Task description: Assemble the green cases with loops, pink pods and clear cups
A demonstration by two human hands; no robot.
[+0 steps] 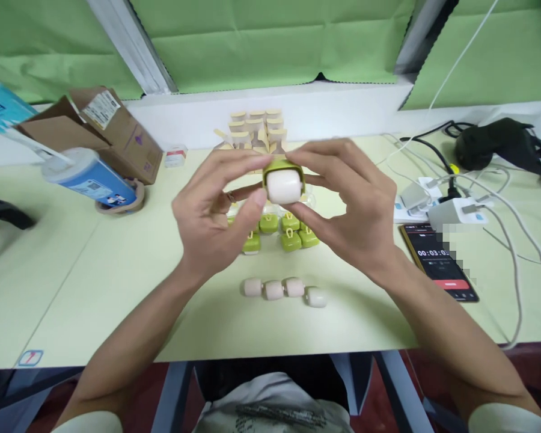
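Head view: left hand [211, 210] and right hand [352, 204] pinch a green case [279, 164] above the table [117, 270], white block [284, 187] inside; can't tell if fully seated. Four loose blocks [273, 290], uncased, lie nearer; green cases [291, 242] behind.

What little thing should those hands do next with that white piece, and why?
Perhaps the left hand should thumb the white piece deeper into the green cover: the cover frames its top and sides, its white face shows, and the right hand helps hold both.
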